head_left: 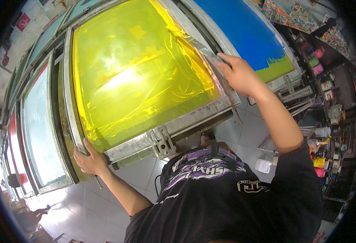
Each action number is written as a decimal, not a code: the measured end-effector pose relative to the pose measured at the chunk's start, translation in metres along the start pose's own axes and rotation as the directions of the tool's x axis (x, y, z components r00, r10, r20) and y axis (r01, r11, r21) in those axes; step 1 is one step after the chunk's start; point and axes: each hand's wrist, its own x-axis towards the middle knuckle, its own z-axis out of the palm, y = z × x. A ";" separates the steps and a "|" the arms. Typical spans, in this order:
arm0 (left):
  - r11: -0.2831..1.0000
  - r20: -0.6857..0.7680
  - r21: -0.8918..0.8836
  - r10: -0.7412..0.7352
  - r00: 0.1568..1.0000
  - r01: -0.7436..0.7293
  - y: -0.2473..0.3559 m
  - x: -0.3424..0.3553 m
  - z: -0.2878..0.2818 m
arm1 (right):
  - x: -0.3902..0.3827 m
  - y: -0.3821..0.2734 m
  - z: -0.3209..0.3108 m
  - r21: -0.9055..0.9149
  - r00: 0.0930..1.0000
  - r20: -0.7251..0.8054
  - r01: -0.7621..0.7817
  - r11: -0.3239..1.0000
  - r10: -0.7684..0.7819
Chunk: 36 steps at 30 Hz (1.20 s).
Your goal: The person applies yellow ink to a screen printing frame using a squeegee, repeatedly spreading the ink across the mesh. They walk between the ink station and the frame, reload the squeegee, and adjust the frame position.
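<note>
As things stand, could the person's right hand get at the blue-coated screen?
Probably yes: the right hand is close beside the blue-coated screen, and nothing visible blocks the way. It would likely have to let go of the yellow-coated screen's metal frame first.

Bright overall; white glare burning out middle of yellow-coated printing screen (141, 107). Washed-out reflections on tiled floor (90, 208), lower left. Blue-coated screen (242, 34) evenly lit, saturated. Black T-shirt (222, 206) swallowing light; right-hand shelving (344, 77) dim, soft. Hands' outlines fairly crisp: left (92, 160), right (240, 75). Fisheye bending straight frames; rim fading to black.
</note>
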 end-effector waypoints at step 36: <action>1.000 -0.015 0.009 -0.016 1.000 0.016 0.000 0.001 0.001 | -0.010 0.047 0.020 0.046 0.990 0.139 0.027 0.999 -0.033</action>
